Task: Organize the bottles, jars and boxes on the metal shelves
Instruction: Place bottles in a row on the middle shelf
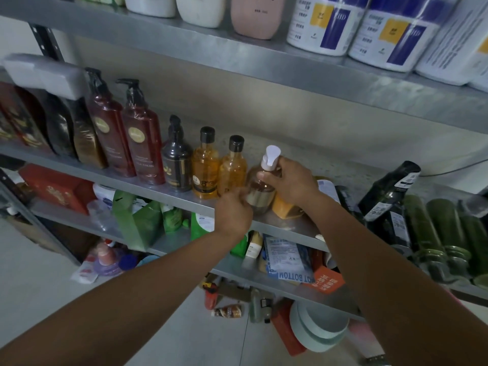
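Note:
A clear pump bottle (260,190) with a white pump head and a gold band stands on the middle metal shelf (285,228), at the right end of a row of bottles. My right hand (291,182) grips its neck just below the pump. My left hand (233,211) holds its lower body near the gold band. Left of it stand two amber bottles (219,171) with black caps, a black pump bottle (177,165) and two dark red pump bottles (129,133). An orange item (282,207) lies behind the held bottle, partly hidden.
Dark green bottles (422,223) lie and lean in a jumble at the shelf's right end. White tubs (356,27) and pale bottles fill the top shelf. The lower shelf holds green packs (142,220), a red box (55,188) and packets. Several items lie on the floor.

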